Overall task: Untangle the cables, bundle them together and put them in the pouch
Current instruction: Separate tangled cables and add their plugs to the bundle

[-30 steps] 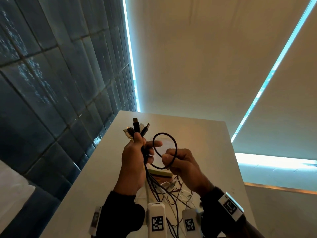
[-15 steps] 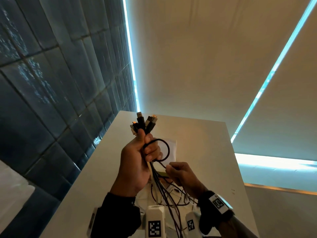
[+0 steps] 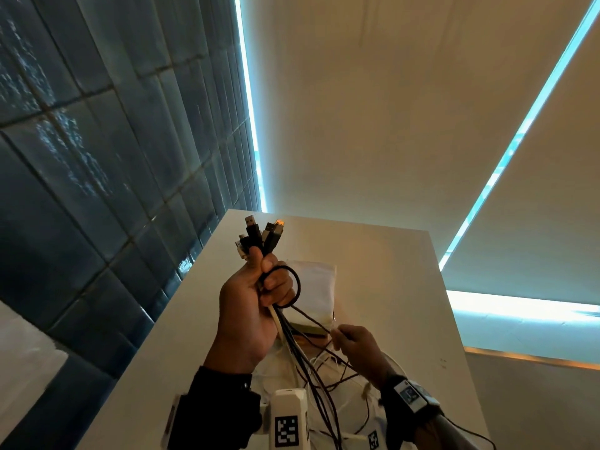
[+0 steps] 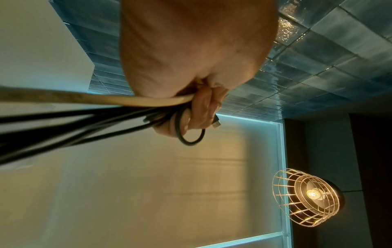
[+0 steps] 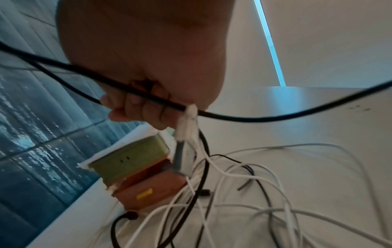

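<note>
My left hand [image 3: 264,289] is raised above the table and grips a bundle of cables [image 3: 292,339] just below their plug ends [image 3: 259,233], which point up. A small black loop [image 3: 293,287] circles its fingers. In the left wrist view the same fist [image 4: 197,115] clamps a cream cable and several black ones. My right hand [image 3: 337,336], lower and to the right, pinches the black cable [image 3: 311,318] that runs out of the loop. Its wrist view shows this hand [image 5: 144,107] holding that cable, with a white plug [image 5: 187,122] dangling. The white pouch [image 3: 316,284] lies behind my hands.
A white table [image 3: 389,274] stands against a dark tiled wall [image 3: 97,173]. Loose white and black cables [image 5: 254,184] sprawl over its near end. A green tin [image 5: 131,159] is stacked on an orange box [image 5: 157,188] near the pouch. A wire-cage lamp [image 4: 305,198] hangs overhead.
The black loop has shrunk from a wide ring to a small one round my left fingers. My right hand has drawn the cable down and toward me. The left hand has risen a little.
</note>
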{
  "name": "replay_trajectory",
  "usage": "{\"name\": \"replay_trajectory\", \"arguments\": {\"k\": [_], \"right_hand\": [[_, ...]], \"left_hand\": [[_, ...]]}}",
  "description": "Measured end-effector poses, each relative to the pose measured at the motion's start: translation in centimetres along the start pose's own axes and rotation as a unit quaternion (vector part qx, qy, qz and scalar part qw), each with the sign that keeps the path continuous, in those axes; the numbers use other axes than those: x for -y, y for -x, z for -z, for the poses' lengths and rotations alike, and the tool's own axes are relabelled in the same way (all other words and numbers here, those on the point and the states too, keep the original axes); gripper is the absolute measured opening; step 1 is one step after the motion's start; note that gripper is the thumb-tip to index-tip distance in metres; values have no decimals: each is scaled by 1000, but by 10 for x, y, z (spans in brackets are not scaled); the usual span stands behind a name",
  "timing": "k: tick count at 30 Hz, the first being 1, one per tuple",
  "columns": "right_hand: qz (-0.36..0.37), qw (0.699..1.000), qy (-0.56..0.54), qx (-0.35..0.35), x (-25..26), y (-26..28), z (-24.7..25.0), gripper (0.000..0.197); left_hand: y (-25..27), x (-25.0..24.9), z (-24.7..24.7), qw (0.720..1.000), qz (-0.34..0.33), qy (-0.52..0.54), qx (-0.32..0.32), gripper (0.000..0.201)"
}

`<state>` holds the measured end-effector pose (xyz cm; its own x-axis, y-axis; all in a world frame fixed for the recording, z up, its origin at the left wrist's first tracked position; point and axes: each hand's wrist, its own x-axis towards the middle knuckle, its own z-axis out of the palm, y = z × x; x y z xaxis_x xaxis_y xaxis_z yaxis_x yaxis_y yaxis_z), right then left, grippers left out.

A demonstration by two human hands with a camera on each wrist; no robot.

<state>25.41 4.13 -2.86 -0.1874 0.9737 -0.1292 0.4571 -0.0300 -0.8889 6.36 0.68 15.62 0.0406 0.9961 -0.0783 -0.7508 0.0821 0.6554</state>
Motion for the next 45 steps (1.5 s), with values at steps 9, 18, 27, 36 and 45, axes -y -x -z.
{"name": "replay_trajectory", "arguments": {"k": [9, 18, 27, 36, 45], "right_hand": [[19, 977, -150, -153, 67, 1, 19, 24], [230, 940, -243, 60, 162, 39, 19, 15], [147, 956, -222, 126, 125, 26, 15, 19], [93, 976, -177, 88, 58, 9, 5, 29], [56, 987, -141, 52, 20, -2, -5, 28]], "left_hand": [[-9, 1, 8, 987, 35, -99, -123, 38], [-8, 6, 3, 978, 33, -114, -169, 36], [1, -3, -1, 995, 6, 3, -98, 42], [3, -3, -3, 996, -13, -51, -70, 40], [8, -6, -5, 996, -11, -62, -58, 38]]}}
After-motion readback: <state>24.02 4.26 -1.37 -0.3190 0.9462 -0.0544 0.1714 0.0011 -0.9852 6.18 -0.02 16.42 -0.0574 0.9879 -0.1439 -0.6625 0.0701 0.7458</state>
